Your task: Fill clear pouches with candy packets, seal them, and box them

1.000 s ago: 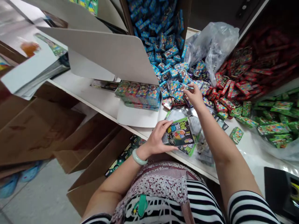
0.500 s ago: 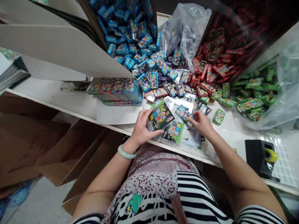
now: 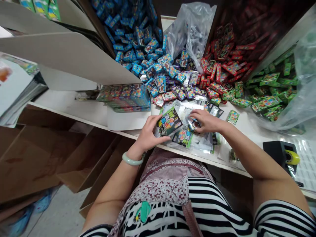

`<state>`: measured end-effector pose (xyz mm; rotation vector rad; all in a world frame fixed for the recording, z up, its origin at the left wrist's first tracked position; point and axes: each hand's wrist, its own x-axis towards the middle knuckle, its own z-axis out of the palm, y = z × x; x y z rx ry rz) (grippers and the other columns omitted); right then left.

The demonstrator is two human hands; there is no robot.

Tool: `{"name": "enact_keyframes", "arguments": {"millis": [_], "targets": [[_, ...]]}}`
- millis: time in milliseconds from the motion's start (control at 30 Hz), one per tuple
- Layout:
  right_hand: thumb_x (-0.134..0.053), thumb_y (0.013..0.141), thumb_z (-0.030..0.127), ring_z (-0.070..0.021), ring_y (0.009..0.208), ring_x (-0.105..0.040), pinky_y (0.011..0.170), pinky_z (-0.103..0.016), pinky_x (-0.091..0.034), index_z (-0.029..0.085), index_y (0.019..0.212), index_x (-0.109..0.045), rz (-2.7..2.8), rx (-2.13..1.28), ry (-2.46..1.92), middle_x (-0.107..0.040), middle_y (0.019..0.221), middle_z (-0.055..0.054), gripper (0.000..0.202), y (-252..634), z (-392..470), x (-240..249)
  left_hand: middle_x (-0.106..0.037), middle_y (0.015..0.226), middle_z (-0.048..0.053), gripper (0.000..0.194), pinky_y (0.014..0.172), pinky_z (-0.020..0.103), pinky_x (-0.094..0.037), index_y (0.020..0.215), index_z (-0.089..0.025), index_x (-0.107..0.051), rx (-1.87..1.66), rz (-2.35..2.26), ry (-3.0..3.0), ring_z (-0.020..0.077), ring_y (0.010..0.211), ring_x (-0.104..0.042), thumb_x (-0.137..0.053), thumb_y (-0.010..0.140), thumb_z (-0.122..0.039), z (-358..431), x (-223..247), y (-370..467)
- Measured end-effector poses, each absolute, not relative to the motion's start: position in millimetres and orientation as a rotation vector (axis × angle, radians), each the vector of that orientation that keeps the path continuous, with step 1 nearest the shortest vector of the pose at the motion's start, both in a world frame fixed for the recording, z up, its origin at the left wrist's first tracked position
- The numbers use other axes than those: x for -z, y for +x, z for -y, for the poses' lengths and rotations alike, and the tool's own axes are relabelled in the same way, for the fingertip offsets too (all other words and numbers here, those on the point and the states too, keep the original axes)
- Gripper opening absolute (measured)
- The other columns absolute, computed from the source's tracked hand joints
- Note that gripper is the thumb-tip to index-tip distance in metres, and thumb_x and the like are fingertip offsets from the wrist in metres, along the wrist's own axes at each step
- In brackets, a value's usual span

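My left hand (image 3: 149, 134) grips the left side of a black and green printed packet (image 3: 170, 122), thumb along its lower edge. To its right, my right hand (image 3: 204, 120) is closed on a small blue printed box (image 3: 193, 125), partly hidden by the fingers. Beneath both hands lie clear plastic bags (image 3: 201, 141) with black and green printed parts; one printed panel (image 3: 183, 136) shows between the hands. Just beyond them, small purple boxes (image 3: 179, 92) and a few red ones lie loose on the white table (image 3: 128, 133).
Blue boxes (image 3: 148, 46) spill from a carton at the back, red boxes (image 3: 229, 67) from another. Green boxes (image 3: 269, 102) lie in clear plastic at right, near a black tape dispenser (image 3: 278, 154). Stacked display packs (image 3: 125, 97) stand at left. Open cartons (image 3: 37, 154) sit below the table.
My right hand has moved left toward the packet, carrying the small blue box, and its fingers now cover more of it. My left hand keeps its hold. The view has shifted slightly.
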<state>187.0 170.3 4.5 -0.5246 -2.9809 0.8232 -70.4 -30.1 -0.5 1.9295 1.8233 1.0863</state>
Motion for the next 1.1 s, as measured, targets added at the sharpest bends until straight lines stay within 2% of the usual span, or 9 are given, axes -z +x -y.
{"name": "enact_keyframes", "arguments": {"millis": [100,167,300,433,567,733,967,1033,1100], "targets": [[-0.071,0.08,0.04,-0.0315,0.128,-0.051,0.104,-0.052,-0.047,0.027,0.138,-0.052,2.638,-0.852,-0.63,-0.049,0.138,-0.014,0.062,210.9,-162.2,-24.9,-0.049,0.127,0.011,0.094,0.106,0.052,-0.049,0.147,-0.027,-0.041,-1.074,-1.769,2.008,0.0305,0.12,-0.054,-0.08,0.068,-0.062,28.7,2.9,-67.0],[-0.071,0.081,0.044,-0.0315,0.128,-0.05,0.103,-0.052,-0.048,0.029,0.14,-0.05,2.541,-0.79,-0.56,-0.047,0.138,-0.013,0.064,223.2,-150.8,-41.8,-0.048,0.129,0.012,0.098,0.106,0.053,-0.048,0.149,-0.027,-0.039,-1.054,-1.718,2.059,0.0315,0.122,-0.053,-0.081,0.068,-0.062,25.1,4.7,-62.5],[-0.071,0.082,0.038,-0.034,0.129,-0.046,0.106,-0.058,-0.043,0.03,0.139,-0.052,2.675,-0.563,-0.405,-0.047,0.138,-0.014,0.06,225.3,-126.3,-66.8,-0.047,0.13,0.013,0.098,0.107,0.053,-0.047,0.151,-0.026,-0.035,-1.026,-1.616,2.153,0.0326,0.123,-0.052,-0.08,0.071,-0.06,17.0,5.3,-53.9],[-0.071,0.083,0.036,-0.0349,0.125,-0.048,0.102,-0.059,-0.046,0.029,0.135,-0.056,2.817,-0.487,-0.4,-0.051,0.135,-0.014,0.055,219.2,-117.6,-71.4,-0.049,0.129,0.014,0.1,0.107,0.054,-0.046,0.152,-0.025,-0.034,-0.949,-1.578,2.204,0.0334,0.122,-0.052,-0.08,0.07,-0.06,16.4,4.6,-51.4],[-0.074,0.081,0.04,-0.0363,0.125,-0.05,0.103,-0.058,-0.046,0.029,0.135,-0.056,2.881,-0.601,-0.393,-0.052,0.136,-0.015,0.058,218.3,-117.5,-67.1,-0.049,0.13,0.015,0.099,0.106,0.055,-0.046,0.151,-0.025,-0.035,-0.872,-1.59,2.202,0.034,0.122,-0.052,-0.079,0.07,-0.061,19.8,4.9,-48.9],[-0.074,0.078,0.056,-0.0362,0.137,-0.043,0.111,-0.057,-0.042,0.03,0.145,-0.042,2.718,-0.875,-0.447,-0.043,0.147,-0.015,0.078,215.5,-114.2,-57.3,-0.049,0.128,0.015,0.098,0.103,0.053,-0.049,0.149,-0.023,-0.036,-0.9,-1.561,2.184,0.0329,0.119,-0.054,-0.079,0.07,-0.062,19.1,6.0,-43.0],[-0.059,0.088,0.06,-0.0333,0.145,-0.034,0.118,-0.056,-0.033,0.032,0.131,-0.055,2.43,-1.062,-0.74,-0.035,0.149,-0.012,0.052,218.0,-87.9,-31.1,-0.049,0.125,0.014,0.097,0.101,0.053,-0.049,0.143,-0.02,-0.039,-1.049,-1.771,2.138,0.0331,0.118,-0.053,-0.081,0.066,-0.06,22.0,14.4,-30.9],[-0.062,0.087,0.059,-0.0326,0.145,-0.035,0.114,-0.053,-0.039,0.033,0.132,-0.054,2.339,-1.143,-0.786,-0.032,0.152,-0.011,0.053,216.1,-81.0,-26.2,-0.05,0.124,0.014,0.097,0.101,0.053,-0.049,0.142,-0.019,-0.038,-1.137,-1.797,2.136,0.0326,0.118,-0.053,-0.082,0.066,-0.06,22.2,13.8,-23.9],[-0.068,0.083,0.057,-0.0296,0.132,-0.05,0.102,-0.048,-0.051,0.033,0.133,-0.051,2.17,-1.265,-0.833,-0.04,0.145,-0.011,0.058,210.9,-76.1,-22.5,-0.05,0.127,0.015,0.099,0.104,0.053,-0.048,0.141,-0.019,-0.038,-1.254,-1.824,2.083,0.0332,0.121,-0.052,-0.083,0.064,-0.061,21.6,10.6,-15.8]]}}
